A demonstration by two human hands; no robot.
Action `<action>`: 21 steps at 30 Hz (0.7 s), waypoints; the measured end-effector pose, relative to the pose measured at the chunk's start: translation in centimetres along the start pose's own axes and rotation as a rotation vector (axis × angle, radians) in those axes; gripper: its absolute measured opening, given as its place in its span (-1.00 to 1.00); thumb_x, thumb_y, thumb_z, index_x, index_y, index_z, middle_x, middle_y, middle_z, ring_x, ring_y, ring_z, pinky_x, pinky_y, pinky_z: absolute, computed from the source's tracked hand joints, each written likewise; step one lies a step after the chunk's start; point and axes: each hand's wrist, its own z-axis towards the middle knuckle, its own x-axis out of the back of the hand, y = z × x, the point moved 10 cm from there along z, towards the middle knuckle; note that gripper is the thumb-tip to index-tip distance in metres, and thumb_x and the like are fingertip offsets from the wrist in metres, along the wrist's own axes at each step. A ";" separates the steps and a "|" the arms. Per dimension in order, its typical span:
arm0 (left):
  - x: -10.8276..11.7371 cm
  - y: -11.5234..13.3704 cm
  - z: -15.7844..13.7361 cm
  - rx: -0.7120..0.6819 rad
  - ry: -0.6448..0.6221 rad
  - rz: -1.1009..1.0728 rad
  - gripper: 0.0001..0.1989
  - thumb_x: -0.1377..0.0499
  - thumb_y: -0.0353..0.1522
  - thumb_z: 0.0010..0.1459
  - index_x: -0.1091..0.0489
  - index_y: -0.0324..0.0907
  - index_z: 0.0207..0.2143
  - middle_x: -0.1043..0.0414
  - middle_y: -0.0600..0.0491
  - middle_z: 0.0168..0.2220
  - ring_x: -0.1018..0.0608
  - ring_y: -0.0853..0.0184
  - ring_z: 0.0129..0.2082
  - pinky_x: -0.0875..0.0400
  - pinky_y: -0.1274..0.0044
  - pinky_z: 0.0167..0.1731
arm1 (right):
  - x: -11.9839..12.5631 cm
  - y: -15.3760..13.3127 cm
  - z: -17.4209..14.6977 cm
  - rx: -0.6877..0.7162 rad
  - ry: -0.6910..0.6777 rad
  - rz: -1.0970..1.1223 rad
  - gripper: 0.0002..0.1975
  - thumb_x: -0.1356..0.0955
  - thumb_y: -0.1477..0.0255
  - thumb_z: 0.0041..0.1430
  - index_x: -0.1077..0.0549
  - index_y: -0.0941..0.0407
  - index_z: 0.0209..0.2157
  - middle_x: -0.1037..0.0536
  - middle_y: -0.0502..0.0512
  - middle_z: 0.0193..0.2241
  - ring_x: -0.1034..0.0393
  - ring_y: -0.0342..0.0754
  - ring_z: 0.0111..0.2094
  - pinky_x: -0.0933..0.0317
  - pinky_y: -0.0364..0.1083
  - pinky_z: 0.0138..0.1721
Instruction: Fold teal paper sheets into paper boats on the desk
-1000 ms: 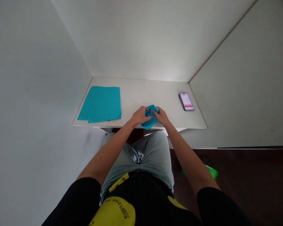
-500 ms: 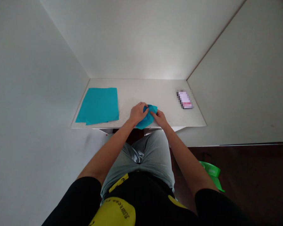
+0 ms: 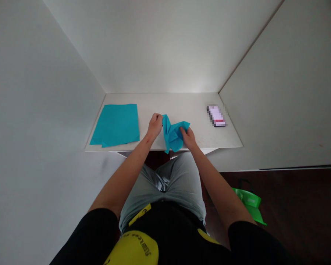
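Observation:
Between my two hands is a creased, partly folded sheet of blue paper (image 3: 173, 135), near the front edge of the table. My left hand (image 3: 156, 123) pinches its upper left corner, with the fingers closed. At its right side, my right hand (image 3: 188, 136) grips the paper, the thumb lying on top and the fingers mostly hidden behind it. The sheet's lower tip hangs over the table edge. Left of my hands lies a stack of flat blue paper sheets (image 3: 117, 123), slightly fanned at the lower left.
The white table (image 3: 179, 103) stands against a back wall, with side walls at both ends. A phone (image 3: 216, 116), blurred out, lies at its right end. On the dark floor to the right sits a green plastic object (image 3: 249, 202), perhaps a visor.
My left hand has moved left and slightly up, drawing a corner of the paper outward. The crumpled bundle has spread wider. My right hand has shifted a little to the right.

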 end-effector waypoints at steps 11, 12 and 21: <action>2.7 -2.1 0.1 -0.082 0.140 0.213 -0.88 -0.09 -0.22 0.47 -0.25 -0.04 -0.16 -0.50 0.01 -0.27 -0.57 0.14 -0.23 -0.39 0.37 -0.12 | 1.0 0.2 -0.4 -0.028 0.044 0.280 -0.32 -0.42 -0.20 0.13 -0.51 0.03 0.04 -0.67 0.20 0.08 -0.54 0.20 0.16 -0.41 0.18 0.23; 2.7 -2.2 -0.1 -0.082 0.142 0.215 -0.88 -0.07 -0.22 0.48 -0.25 -0.04 -0.14 -0.50 0.02 -0.28 -0.57 0.15 -0.25 -0.39 0.38 -0.14 | 0.9 0.3 -0.4 -0.043 0.037 0.310 -0.30 -0.44 -0.21 0.11 -0.51 0.03 0.05 -0.67 0.20 0.09 -0.54 0.21 0.16 -0.42 0.18 0.23; 6.6 -0.5 0.0 -0.152 0.288 0.232 -0.88 -0.02 -0.28 0.53 -0.27 -0.11 -0.05 -0.56 -0.04 -0.15 -0.61 0.21 -0.14 -0.43 0.43 -0.04 | 1.1 -0.3 0.3 -0.068 -0.037 0.339 -0.21 -0.43 -0.26 0.13 -0.48 0.00 0.17 -0.65 0.15 0.15 -0.54 0.22 0.18 -0.45 0.20 0.23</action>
